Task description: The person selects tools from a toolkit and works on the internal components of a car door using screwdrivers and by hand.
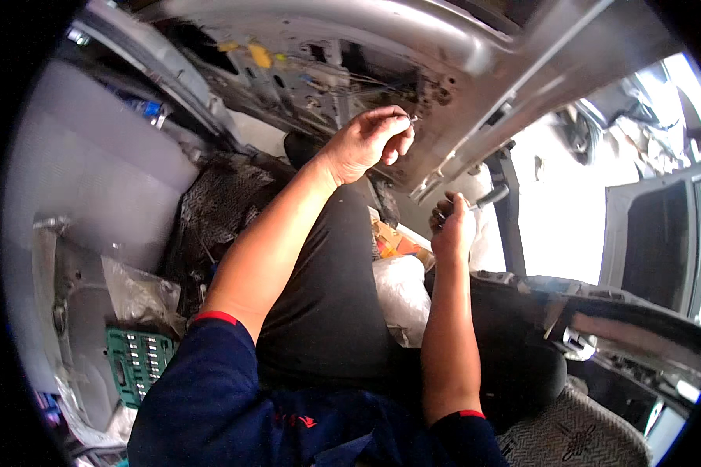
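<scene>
Near the bare metal inner panel (pixel 467 58) of a vehicle, my left hand (pixel 366 144) is raised with thumb and fingers pinched together. A small metal piece (pixel 414 120) pokes out past its fingertips, too small to name. Lower and to the right, my right hand (pixel 453 222) is closed around the thin end of a hand tool with a dark rounded handle (pixel 492 195). That handle points up and away to the right. What sort of tip the tool has is hidden by the fingers. The panel has holes, wiring and yellow pieces (pixel 259 55) at its upper left.
A green socket-set case (pixel 138 359) lies at the lower left, beside a clear plastic bag (pixel 142 292). Between my arms are a white bag (pixel 401 294) and an orange carton (pixel 397 243). Patterned seat fabric (pixel 576 436) is at lower right; a door frame (pixel 614 233) stands beyond.
</scene>
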Tool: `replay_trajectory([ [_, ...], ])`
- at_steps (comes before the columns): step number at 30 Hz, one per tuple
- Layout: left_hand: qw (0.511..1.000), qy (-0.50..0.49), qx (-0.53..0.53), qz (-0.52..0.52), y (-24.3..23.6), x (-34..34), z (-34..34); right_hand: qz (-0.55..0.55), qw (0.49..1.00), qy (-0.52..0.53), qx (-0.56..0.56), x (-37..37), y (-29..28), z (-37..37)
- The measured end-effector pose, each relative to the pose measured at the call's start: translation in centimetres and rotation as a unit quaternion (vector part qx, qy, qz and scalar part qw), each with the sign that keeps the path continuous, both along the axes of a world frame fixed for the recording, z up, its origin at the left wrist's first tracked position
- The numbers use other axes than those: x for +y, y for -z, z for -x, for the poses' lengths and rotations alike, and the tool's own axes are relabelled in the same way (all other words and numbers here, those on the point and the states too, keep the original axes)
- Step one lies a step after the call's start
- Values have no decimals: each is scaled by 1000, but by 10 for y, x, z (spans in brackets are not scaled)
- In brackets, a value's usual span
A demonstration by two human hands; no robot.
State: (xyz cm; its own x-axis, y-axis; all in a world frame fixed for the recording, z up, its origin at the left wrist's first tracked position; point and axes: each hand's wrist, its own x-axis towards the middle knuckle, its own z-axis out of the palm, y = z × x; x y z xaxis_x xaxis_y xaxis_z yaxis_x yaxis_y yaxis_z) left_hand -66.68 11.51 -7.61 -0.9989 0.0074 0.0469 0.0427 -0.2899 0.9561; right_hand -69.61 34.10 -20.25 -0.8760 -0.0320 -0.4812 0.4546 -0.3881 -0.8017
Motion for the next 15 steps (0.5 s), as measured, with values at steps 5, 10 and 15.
replay_trajectory([
  [5,994,-15,18,105,-20,-60,-73,-5,1000,14,-17,13,13,10],
  [10,867,16,-155,473,-65,-138,-196,-6,997,-46,-69,2,15,5],
  [15,764,82,-319,556,-36,-168,-303,14,983,-180,-8,15,78,8],
])
